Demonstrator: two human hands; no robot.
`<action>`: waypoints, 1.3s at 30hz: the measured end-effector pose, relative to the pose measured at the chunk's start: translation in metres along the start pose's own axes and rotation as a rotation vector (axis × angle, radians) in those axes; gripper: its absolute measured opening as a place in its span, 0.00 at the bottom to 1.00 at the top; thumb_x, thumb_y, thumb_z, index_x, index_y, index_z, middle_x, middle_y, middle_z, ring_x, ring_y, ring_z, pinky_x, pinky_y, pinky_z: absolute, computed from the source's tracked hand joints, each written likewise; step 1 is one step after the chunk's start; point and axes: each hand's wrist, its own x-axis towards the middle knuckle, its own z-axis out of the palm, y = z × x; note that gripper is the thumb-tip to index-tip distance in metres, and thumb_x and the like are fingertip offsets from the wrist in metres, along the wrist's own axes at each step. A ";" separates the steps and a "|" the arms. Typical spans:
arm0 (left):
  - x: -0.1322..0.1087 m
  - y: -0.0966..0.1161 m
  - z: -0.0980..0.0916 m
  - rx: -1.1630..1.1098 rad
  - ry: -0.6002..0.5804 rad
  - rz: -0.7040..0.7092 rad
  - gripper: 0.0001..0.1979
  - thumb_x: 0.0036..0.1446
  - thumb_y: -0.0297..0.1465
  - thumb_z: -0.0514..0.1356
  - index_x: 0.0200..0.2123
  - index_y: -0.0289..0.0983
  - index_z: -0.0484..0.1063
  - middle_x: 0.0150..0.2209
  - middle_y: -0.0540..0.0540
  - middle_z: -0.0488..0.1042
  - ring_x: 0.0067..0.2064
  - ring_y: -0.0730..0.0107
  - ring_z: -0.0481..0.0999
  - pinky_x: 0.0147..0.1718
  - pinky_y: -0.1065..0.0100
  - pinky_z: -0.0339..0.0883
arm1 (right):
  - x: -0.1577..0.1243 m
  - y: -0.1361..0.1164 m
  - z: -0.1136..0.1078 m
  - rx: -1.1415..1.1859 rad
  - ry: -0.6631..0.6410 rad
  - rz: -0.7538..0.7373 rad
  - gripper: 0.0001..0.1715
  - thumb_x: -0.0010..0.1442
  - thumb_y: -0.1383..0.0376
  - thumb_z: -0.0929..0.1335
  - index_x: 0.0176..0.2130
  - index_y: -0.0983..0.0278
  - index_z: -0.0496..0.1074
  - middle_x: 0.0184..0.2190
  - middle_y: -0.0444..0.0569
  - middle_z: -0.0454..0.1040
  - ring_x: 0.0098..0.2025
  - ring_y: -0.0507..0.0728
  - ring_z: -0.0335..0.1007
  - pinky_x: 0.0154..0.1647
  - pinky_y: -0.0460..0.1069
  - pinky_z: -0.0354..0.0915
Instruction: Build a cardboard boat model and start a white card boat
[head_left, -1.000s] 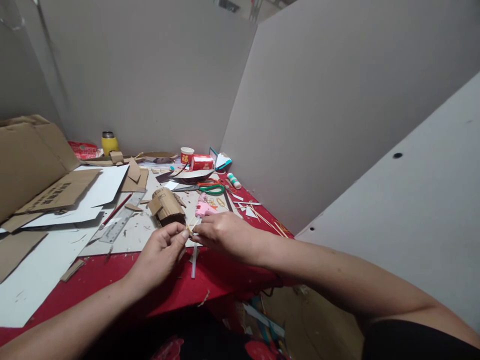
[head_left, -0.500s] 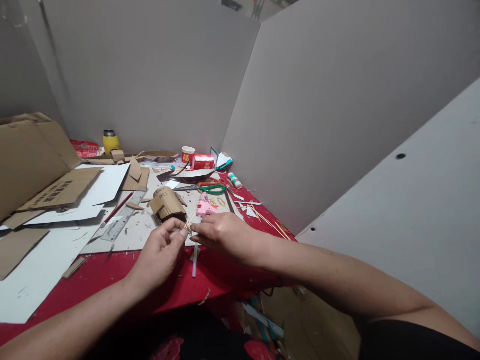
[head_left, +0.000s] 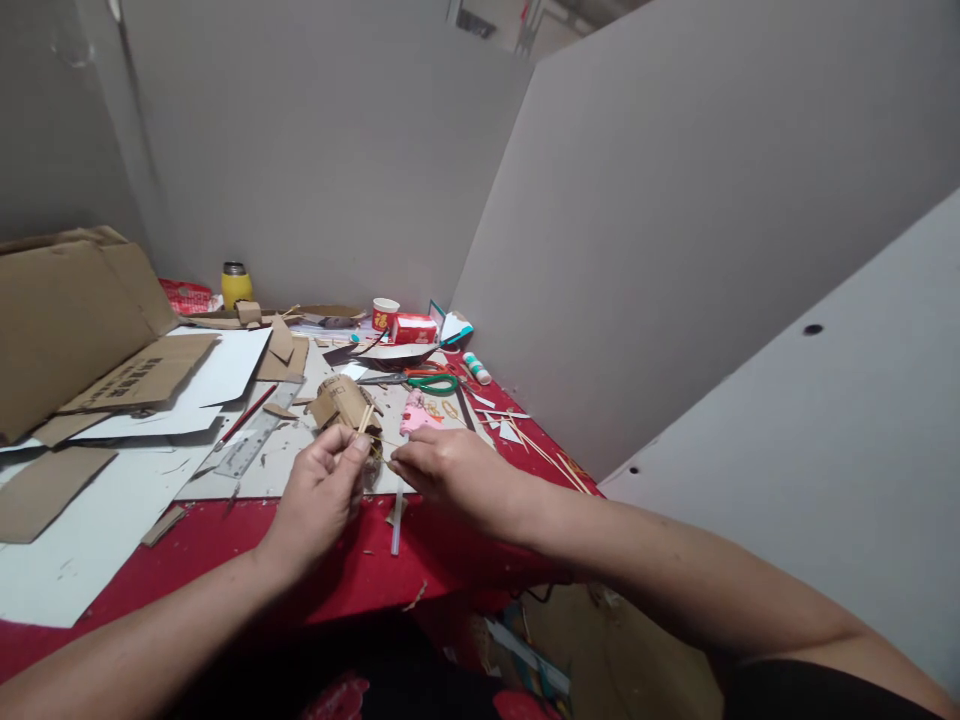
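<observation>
Nr front edge of the red-covered desk (head_left: 202,540), a clear rod (head_left: 397,525) lies partly under the R hand (head_left: 465,475). L hand (head_left: 319,485): grip closed, thumb + fingers pinching thin wooden sticks (head_left: 366,420), tips up, held above the desk. R grip also closed, fingertips on what looks like a thin strand (head_left: 386,443) running to the L fingers. Just beyond: cardboard roll (head_left: 346,400) behind the sticks, pink glue gun (head_left: 414,412) to its R. Farther: green-handled scissors (head_left: 433,384), then 1 red cup (head_left: 385,315) & 1 yellow bottle (head_left: 237,288) nr back wall.
</observation>
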 end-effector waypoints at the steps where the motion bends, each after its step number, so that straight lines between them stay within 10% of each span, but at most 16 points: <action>1: 0.000 0.000 0.000 0.003 0.001 0.006 0.14 0.57 0.41 0.59 0.29 0.38 0.61 0.15 0.62 0.50 0.15 0.85 0.45 0.14 0.81 0.41 | 0.001 0.001 -0.001 -0.027 0.003 0.016 0.14 0.64 0.66 0.64 0.30 0.68 0.73 0.25 0.49 0.71 0.25 0.51 0.62 0.26 0.47 0.52; 11: 0.005 0.008 -0.001 -0.170 -0.069 -0.150 0.13 0.59 0.38 0.56 0.28 0.41 0.55 0.14 0.63 0.46 0.15 0.83 0.39 0.11 0.81 0.38 | 0.010 0.015 0.003 -0.205 0.263 -0.151 0.21 0.67 0.67 0.60 0.58 0.66 0.63 0.34 0.53 0.72 0.35 0.55 0.67 0.33 0.48 0.63; 20: 0.007 0.024 -0.020 0.005 -0.464 -0.427 0.14 0.58 0.42 0.58 0.27 0.39 0.62 0.14 0.61 0.46 0.15 0.83 0.37 0.12 0.78 0.33 | 0.024 0.032 -0.010 0.187 0.104 -0.328 0.11 0.64 0.68 0.63 0.39 0.68 0.75 0.30 0.51 0.73 0.31 0.53 0.67 0.32 0.47 0.62; 28: -0.002 0.016 -0.006 0.241 -0.274 0.028 0.14 0.57 0.41 0.58 0.26 0.36 0.67 0.18 0.56 0.61 0.19 0.79 0.57 0.19 0.76 0.52 | 0.010 0.028 -0.003 1.501 -0.425 0.178 0.13 0.54 0.60 0.72 0.32 0.69 0.74 0.21 0.43 0.73 0.22 0.49 0.70 0.27 0.44 0.67; 33: -0.004 0.012 -0.005 0.307 -0.159 0.203 0.13 0.60 0.36 0.56 0.46 0.38 0.70 0.35 0.47 0.76 0.37 0.67 0.73 0.39 0.68 0.65 | 0.003 0.022 0.004 1.824 -0.430 0.247 0.15 0.53 0.60 0.72 0.35 0.70 0.74 0.28 0.47 0.76 0.22 0.48 0.72 0.18 0.41 0.65; 39: -0.007 0.011 -0.009 0.493 -0.061 0.370 0.12 0.60 0.34 0.56 0.45 0.38 0.74 0.40 0.45 0.78 0.40 0.65 0.75 0.40 0.67 0.67 | 0.001 0.011 0.006 2.016 -0.236 0.383 0.12 0.50 0.64 0.74 0.32 0.67 0.69 0.21 0.39 0.70 0.20 0.46 0.68 0.16 0.39 0.64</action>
